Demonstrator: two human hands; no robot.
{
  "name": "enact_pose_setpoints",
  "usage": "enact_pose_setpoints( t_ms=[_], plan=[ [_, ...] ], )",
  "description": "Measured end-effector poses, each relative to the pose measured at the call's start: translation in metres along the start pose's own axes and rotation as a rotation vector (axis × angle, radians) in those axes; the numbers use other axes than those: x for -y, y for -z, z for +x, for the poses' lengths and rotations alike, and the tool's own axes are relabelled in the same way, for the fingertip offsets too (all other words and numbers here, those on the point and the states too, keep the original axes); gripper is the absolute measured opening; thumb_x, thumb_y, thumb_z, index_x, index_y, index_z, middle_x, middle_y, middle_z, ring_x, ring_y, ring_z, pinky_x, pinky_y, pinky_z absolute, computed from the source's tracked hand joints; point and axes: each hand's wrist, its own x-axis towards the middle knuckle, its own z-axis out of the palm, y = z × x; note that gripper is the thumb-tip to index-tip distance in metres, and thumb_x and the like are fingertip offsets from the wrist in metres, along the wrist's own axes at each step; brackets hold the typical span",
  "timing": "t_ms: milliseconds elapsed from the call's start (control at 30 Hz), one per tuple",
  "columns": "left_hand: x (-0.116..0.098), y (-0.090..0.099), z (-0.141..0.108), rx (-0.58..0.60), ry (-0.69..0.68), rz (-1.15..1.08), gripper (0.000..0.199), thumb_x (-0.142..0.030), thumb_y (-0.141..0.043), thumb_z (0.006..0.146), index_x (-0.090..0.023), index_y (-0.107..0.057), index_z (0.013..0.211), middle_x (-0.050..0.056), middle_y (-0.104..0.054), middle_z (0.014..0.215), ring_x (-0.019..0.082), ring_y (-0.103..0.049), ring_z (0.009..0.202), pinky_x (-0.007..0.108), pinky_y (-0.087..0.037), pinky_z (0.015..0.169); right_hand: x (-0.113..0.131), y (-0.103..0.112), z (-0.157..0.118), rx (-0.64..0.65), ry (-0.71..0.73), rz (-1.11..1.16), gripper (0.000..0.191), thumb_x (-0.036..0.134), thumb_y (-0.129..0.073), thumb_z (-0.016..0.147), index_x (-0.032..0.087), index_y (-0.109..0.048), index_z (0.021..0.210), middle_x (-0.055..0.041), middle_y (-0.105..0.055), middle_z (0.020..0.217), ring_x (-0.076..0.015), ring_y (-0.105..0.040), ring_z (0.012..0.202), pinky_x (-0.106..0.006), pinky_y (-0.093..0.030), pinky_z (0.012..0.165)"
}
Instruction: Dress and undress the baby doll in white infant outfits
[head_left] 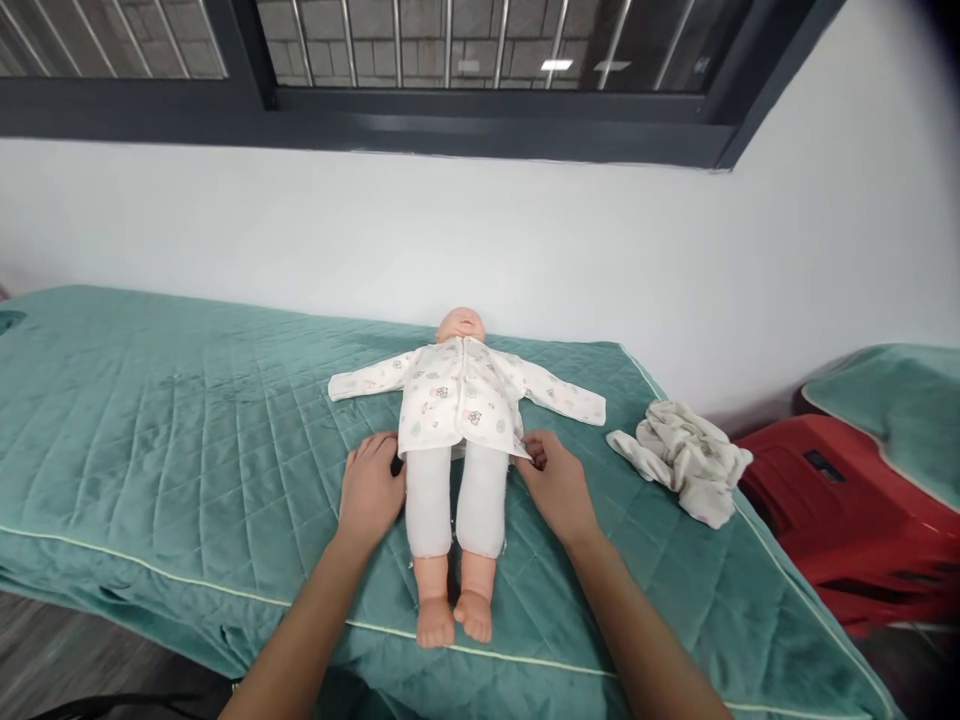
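Observation:
A baby doll (455, 500) lies on its back, head toward the wall and bare feet toward me. It wears a white printed baby jacket (461, 400), closed at the front, with both sleeves spread out sideways. Its white legs show below the hem. At the hem's right corner, my right hand (551, 475) pinches the jacket's edge between thumb and fingers. On the opposite side, my left hand (371, 480) is curled at the hem's left corner beside the doll's hip; its fingertips are partly hidden by the cloth.
Beneath the doll is a green quilted bed cover (225, 450). A crumpled white printed garment (686, 460) lies to the right, near the bed's edge. Beyond that edge stands a red plastic chair (847, 500) with green cloth on it. The white wall (375, 230) and barred window rise behind.

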Motion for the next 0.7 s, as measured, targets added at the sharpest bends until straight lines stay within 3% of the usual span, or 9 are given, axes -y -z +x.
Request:
enact_pose_setpoints(
  t_ms=[167, 400, 467, 567, 700],
  plan=[
    [0.003, 0.002, -0.005, -0.155, 0.075, -0.132, 0.014, -0.028, -0.049, 0.09, -0.022, -0.061, 0.091, 0.005, -0.068, 0.103, 0.024, -0.059, 0.101, 0.038, -0.045, 0.091, 0.0, 0.004, -0.008, -0.064, -0.045, -0.099, 0.019, 0.031, -0.055, 0.083, 0.024, -0.057, 0.101, 0.001, -0.062, 0.075, -0.0202, -0.057, 0.07, -0.031, -0.039, 0.066],
    [-0.001, 0.002, -0.007, -0.157, 0.145, 0.141, 0.01, -0.027, -0.055, 0.086, -0.022, -0.059, 0.078, 0.005, -0.069, 0.106, 0.029, -0.056, 0.104, 0.041, -0.043, 0.088, 0.003, 0.005, -0.012, 0.012, -0.045, -0.295, 0.033, 0.022, -0.05, 0.085, 0.026, -0.056, 0.118, 0.0012, -0.061, 0.079, -0.019, -0.058, 0.072, -0.028, -0.037, 0.063],
    [-0.002, 0.001, -0.008, -0.159, 0.155, 0.175, 0.009, -0.026, -0.056, 0.085, -0.021, -0.06, 0.079, 0.006, -0.069, 0.11, 0.029, -0.057, 0.105, 0.041, -0.044, 0.087, 0.001, 0.005, -0.011, -0.019, 0.025, -0.315, 0.034, 0.02, -0.05, 0.084, 0.025, -0.057, 0.117, -0.0025, -0.063, 0.091, -0.0218, -0.06, 0.084, -0.031, -0.043, 0.069],
    [-0.001, 0.001, -0.009, -0.15, 0.159, 0.162, 0.008, -0.025, -0.055, 0.086, -0.021, -0.06, 0.081, 0.006, -0.068, 0.114, 0.03, -0.057, 0.109, 0.044, -0.044, 0.089, -0.002, 0.003, -0.011, -0.089, 0.14, -0.272, 0.036, 0.016, -0.052, 0.081, 0.022, -0.058, 0.116, -0.0093, -0.059, 0.115, -0.0267, -0.056, 0.108, -0.04, -0.048, 0.09],
    [0.005, -0.001, -0.011, -0.188, 0.147, -0.037, 0.006, -0.02, -0.056, 0.082, -0.021, -0.06, 0.086, 0.008, -0.064, 0.121, 0.03, -0.055, 0.118, 0.047, -0.043, 0.101, -0.003, 0.004, -0.013, -0.06, 0.28, -0.102, 0.044, 0.019, -0.058, 0.083, 0.022, -0.054, 0.127, -0.0112, -0.048, 0.139, -0.0285, -0.044, 0.131, -0.05, -0.036, 0.114]
  ],
)
